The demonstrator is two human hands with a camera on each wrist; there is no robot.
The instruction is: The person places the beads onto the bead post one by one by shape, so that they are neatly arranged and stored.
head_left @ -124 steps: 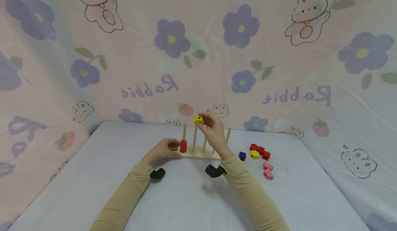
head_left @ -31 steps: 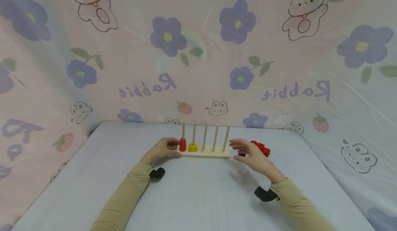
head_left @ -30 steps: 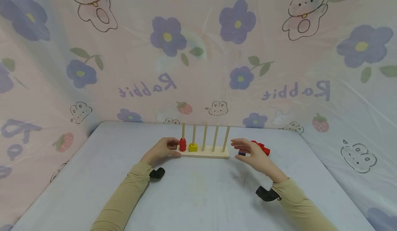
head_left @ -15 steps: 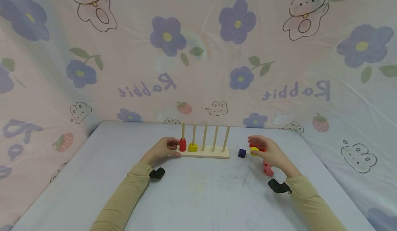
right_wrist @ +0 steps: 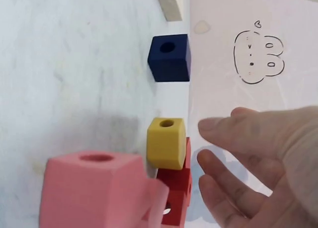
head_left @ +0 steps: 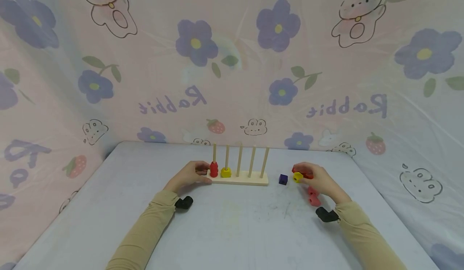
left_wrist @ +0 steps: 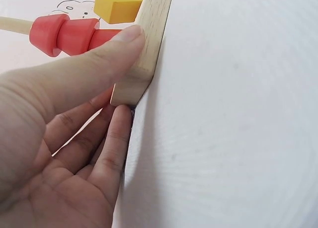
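Observation:
My left hand [head_left: 188, 175] holds the left end of a wooden peg board [head_left: 237, 179], its thumb on top of the base and fingers at the end face. Red beads [head_left: 214, 169] are stacked on the first peg and a yellow bead [head_left: 226, 173] sits at the foot of the second; the other pegs are bare. On the right, my right hand [head_left: 319, 179] hovers at a loose yellow bead [right_wrist: 166, 144]. In the right wrist view, its fingers are spread beside that bead with a gap showing. Several red beads [right_wrist: 176, 188] lie behind, partly hidden by the hand.
A dark blue cube bead [head_left: 283, 179] lies between the board and the loose yellow bead. Pink beads [head_left: 313, 200] lie nearer, below the right hand. A patterned curtain [head_left: 232, 81] rises behind the white table [head_left: 232, 225].
The yellow bead my right hand held up earlier is now on the second peg. That hand has moved right to the loose beads. My left hand stays at the board's end.

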